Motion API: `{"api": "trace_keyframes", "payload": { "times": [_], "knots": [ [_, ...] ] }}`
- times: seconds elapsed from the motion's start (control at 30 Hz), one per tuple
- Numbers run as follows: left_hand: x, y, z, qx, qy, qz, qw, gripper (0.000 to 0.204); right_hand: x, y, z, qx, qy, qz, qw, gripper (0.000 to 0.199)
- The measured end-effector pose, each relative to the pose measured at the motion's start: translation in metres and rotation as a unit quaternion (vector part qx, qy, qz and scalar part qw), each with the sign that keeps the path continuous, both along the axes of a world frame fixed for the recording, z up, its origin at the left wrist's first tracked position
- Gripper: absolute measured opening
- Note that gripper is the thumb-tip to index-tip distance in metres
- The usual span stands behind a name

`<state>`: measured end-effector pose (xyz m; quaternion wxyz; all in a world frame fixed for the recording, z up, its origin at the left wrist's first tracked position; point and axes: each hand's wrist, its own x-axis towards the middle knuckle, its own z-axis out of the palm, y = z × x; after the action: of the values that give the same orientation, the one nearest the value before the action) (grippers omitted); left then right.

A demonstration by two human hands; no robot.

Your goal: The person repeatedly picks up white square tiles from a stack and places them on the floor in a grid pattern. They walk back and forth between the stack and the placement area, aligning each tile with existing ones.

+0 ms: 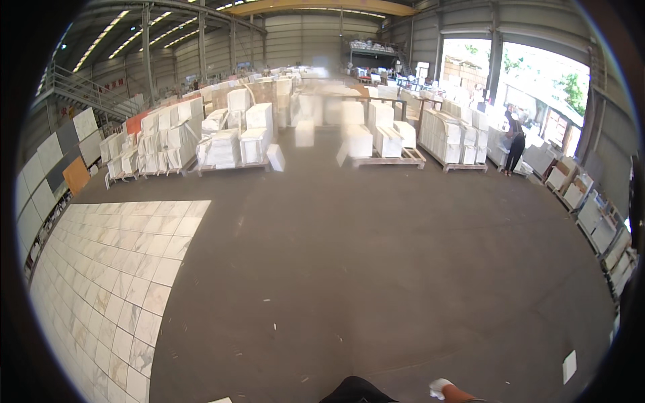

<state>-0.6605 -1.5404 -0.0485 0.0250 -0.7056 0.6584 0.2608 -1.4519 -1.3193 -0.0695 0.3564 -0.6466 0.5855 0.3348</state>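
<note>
White rectangular piece lies on the floor to the right of the right hand, whose grip cannot be determined, with pale veined tiles laid out at left and white stacks on pallets beyond.

Stone warehouse: steel columns, yellow overhead beam, pallets of pale slabs, laid-out marbled tiles.

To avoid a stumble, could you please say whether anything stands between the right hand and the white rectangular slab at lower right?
Nothing visible does: between the right hand and the white slab lies brownish-grey floor with a tiny pale fleck.
</note>
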Motion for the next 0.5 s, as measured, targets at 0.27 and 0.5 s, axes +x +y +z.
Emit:
{"api": "trace_keyframes", "payload": {
  "times": [0.27, 0.5],
  "knots": [
    [-0.085, -0.289, 0.074, 0.019, 0.547, 0.273, 0.791, 0.017, 0.004, -0.163, 0.019, 0.106, -0.013, -0.042, 0.993, 0.020],
    [-0.054, -0.304, 0.040, 0.145, -0.137, -0.161, 0.967, 0.037, 0.085, -0.640, 0.019, -0.045, -0.043, -0.105, 0.993, 0.032]
  ]
}}
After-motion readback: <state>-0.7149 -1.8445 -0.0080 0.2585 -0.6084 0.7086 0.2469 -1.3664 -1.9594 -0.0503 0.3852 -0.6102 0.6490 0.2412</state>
